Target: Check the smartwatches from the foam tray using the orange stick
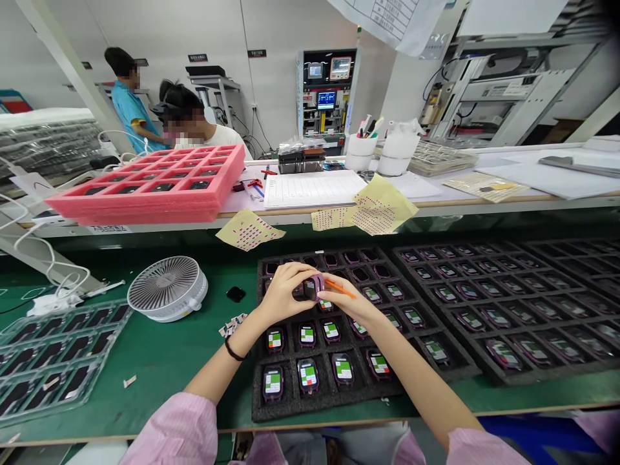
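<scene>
Above the black foam tray [323, 394] I hold a purple-framed smartwatch body [310, 289] tilted on edge, its dark face toward the left. My left hand [285, 290] grips it between thumb and fingers from the left. From the right, the fingers of my right hand [346, 300] pinch its purple side. A thin orange stick [339, 288] lies along my right hand, which seems to hold it too. Below, watches with green and white screens [307, 373] sit in the tray's pockets; those in the far rows are dark.
More foam trays of watches [504, 352] lie to the right. At left are a round white fan [168, 289], a clear plastic tray [62, 361] and a small black piece [236, 294]. Pink foam trays [145, 203] and yellow sticker sheets [382, 205] occupy the shelf; two people are beyond.
</scene>
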Available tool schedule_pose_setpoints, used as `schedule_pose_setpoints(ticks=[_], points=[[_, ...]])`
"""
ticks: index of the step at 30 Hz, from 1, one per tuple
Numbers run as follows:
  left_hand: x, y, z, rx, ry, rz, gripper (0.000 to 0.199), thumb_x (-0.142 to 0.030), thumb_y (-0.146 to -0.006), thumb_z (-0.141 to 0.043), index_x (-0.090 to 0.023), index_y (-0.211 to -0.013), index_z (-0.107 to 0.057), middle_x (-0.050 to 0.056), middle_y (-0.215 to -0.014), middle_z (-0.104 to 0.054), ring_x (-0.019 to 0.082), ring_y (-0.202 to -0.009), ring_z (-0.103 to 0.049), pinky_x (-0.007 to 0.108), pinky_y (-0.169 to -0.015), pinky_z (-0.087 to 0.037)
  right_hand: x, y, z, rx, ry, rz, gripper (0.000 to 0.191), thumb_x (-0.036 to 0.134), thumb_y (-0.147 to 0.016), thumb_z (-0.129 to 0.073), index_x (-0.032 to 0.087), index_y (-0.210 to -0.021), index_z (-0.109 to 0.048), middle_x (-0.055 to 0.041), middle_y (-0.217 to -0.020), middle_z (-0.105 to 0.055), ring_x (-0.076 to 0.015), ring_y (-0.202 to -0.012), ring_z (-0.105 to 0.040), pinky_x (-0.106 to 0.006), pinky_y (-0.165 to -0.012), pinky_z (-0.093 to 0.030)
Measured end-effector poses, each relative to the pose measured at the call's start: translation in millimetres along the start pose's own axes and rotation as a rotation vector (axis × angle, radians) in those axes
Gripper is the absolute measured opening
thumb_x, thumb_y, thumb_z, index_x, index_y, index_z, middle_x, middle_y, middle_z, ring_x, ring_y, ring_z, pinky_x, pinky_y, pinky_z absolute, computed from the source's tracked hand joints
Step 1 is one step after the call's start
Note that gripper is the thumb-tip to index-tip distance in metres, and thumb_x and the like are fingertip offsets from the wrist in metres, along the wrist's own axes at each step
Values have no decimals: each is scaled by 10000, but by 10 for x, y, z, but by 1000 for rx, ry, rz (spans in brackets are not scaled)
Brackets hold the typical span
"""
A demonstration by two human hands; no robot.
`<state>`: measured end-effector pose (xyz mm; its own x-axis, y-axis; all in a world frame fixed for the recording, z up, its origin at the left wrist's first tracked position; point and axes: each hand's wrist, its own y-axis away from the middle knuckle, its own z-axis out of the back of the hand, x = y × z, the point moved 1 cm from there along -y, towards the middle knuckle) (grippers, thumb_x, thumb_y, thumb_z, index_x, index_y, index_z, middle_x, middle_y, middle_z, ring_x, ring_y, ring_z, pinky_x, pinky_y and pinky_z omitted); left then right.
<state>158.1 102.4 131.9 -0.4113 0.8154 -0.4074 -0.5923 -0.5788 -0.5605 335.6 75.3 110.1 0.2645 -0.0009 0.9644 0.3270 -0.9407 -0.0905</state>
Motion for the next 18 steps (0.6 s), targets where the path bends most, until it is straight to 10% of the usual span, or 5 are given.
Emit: schedule_pose_setpoints(ticks=[10,18], points=[[-44,-6,-9,-50,93,-105,442,-260,-715,-697,-208,-1145,-607,97,-1133,-667,258,-1068,-582,425,-947,-407,-32,16,2,-14,-160,-65,325,260,-635,-809,218,-942,-711,-27,-878,-704,-161,-810,-646,-267,-711,-515],[-70,-3,-42,-68,79,-140,433,-262,-728,-691,-211,-1149,-610,84,-1091,-681,245,-1035,-592,419,-916,-430,41,40,-78,4,-173,-11,373,235,-606,-811,226,-962,-697,-21,-894,-714,-202,-872,-668,-344,-843,-497]])
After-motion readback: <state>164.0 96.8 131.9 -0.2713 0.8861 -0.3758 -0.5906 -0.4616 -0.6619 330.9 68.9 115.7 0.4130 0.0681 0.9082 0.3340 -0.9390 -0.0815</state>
